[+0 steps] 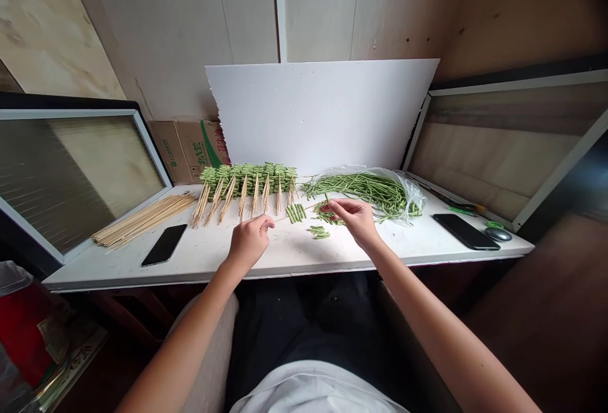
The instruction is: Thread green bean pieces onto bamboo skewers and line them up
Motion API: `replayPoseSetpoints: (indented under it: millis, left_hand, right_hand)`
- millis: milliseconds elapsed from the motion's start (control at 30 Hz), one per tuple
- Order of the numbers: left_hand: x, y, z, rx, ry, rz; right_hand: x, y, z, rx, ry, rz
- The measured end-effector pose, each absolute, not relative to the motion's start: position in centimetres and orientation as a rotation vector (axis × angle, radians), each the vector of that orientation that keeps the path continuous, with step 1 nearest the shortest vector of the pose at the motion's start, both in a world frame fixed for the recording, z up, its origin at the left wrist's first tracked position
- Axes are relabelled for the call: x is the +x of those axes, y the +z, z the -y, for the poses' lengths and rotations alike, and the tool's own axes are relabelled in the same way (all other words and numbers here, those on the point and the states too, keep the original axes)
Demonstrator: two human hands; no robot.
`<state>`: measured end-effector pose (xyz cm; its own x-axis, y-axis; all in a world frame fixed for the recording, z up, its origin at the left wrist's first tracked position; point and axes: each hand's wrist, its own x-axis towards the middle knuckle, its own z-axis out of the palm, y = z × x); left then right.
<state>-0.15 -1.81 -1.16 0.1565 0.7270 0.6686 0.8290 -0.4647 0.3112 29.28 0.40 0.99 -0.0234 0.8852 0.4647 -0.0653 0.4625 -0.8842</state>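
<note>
My left hand [250,239] is closed on the blunt end of a thin bamboo skewer [281,218], held roughly level above the table. Several short green bean pieces [296,213] are threaded side by side on its middle. At the far end of the skewer, my right hand [356,215] pinches a short green bean piece [327,197] between thumb and fingers. Under and beside that hand lie loose cut bean pieces [318,232]. Behind my left hand, finished bean skewers [247,178] are stacked in a row, their sticks pointing toward me.
Bare bamboo skewers [145,218] lie at the left beside a phone [164,245]. Long green beans [365,188] fill an open plastic bag [415,194] at back right. Another dark phone [465,231] and a mouse [498,234] rest rightward. A white board [323,115] stands behind.
</note>
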Motion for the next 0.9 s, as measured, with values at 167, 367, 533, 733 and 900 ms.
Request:
replayPoseSetpoints:
  millis: [167, 367, 533, 733, 900]
  left_hand:
    - [-0.19, -0.98, 1.76, -2.302, -1.251, 1.545]
    - [-0.01, -1.17, 1.86, -2.332, -1.234, 1.52]
    - [0.07, -1.5, 1.89, -2.335, -1.216, 1.48]
    - [0.05, -1.69, 1.85, -2.278, -1.186, 1.424]
    - [0.0, -1.71, 1.88, -2.218, -1.138, 1.365]
  right_hand:
    - [28.72, 0.87, -0.35, -0.776, 0.936, 1.318]
    - [29.03, 0.41, -0.87, -0.748, 1.039, 1.282]
    - [29.22, 0.32, -1.0, -0.737, 1.09, 1.282]
    - [29.14, 0.34, -1.01, -0.731, 1.087, 1.289]
    - [28.97, 0.29, -0.95, -0.743, 1.073, 1.288]
